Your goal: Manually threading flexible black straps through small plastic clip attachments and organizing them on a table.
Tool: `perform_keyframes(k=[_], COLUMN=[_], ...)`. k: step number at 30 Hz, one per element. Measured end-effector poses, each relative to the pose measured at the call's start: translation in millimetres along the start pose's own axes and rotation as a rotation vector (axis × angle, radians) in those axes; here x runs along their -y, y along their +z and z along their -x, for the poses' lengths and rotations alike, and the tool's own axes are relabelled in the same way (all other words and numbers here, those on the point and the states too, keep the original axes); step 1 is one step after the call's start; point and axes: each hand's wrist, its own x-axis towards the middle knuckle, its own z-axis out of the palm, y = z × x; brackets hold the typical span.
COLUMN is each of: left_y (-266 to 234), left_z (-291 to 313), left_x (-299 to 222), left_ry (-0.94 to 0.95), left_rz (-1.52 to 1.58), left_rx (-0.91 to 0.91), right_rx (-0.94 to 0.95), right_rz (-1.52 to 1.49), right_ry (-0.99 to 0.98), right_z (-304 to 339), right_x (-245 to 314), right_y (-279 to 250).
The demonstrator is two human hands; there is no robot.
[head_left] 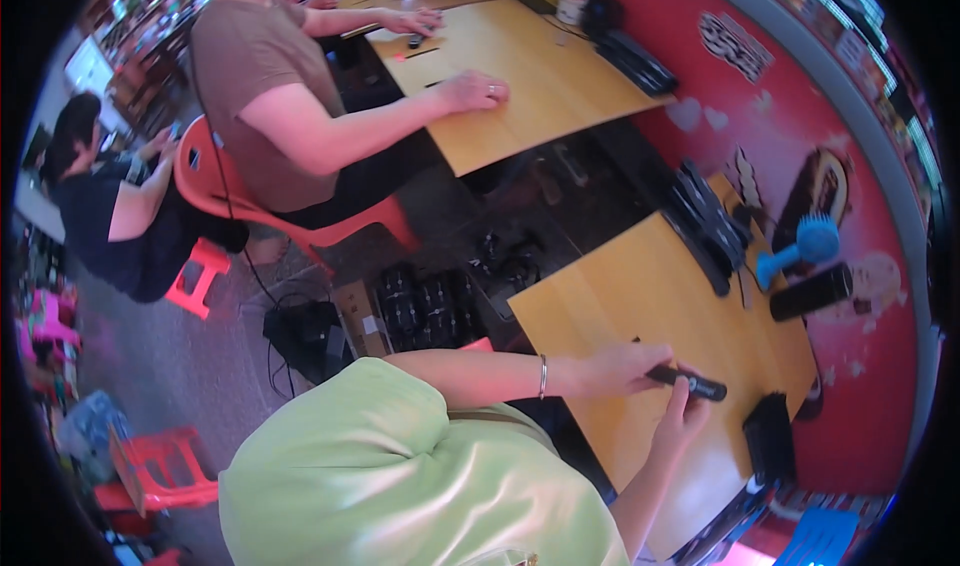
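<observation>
Over the wooden table my left hand (640, 368), with a bracelet on its wrist, is closed on one end of a short black tube (702, 386) with small pale marks on its side. The tube's kind does not show clearly; it could be a small flashlight. From the near side my right hand (682, 422) holds the same tube, its fingers touching it near the middle. The tube lies nearly level, and its left end is hidden in my left hand.
On my table (640, 276) stand a black rack-like device (705, 228), a blue round-headed thing (803, 246), a black cylinder (812, 292) and a black box (769, 438). A person (270, 96) sits at another table (540, 76). Black gear (425, 304) lies on the floor.
</observation>
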Motion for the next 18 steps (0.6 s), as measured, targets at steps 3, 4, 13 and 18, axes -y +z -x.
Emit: perform_keyframes(k=[3,4,13,18], left_y=[-0.5,-1.0,-17.7,5.3], left_z=[5.2,-0.1,-24.5,-14.8], left_x=[-17.3,-24.9,-45.2,-24.5], left_ry=[0.266,0.263,-0.202,-0.426], left_rz=[0.18,0.177,0.917,1.254], left_rx=[-0.03,-0.041,0.735,0.505], right_rx=[-0.071,-0.09,-0.303,-0.094], right_rz=[0.102,0.106,-0.23,0.003], right_ry=[-0.106,-0.196,0.067,-0.021], right_z=[11.9,13.3,-25.0,-25.9], right_x=[16.6,28.1,77.4,52.2], right_y=[-4.0,-11.9,-53.9,-57.1])
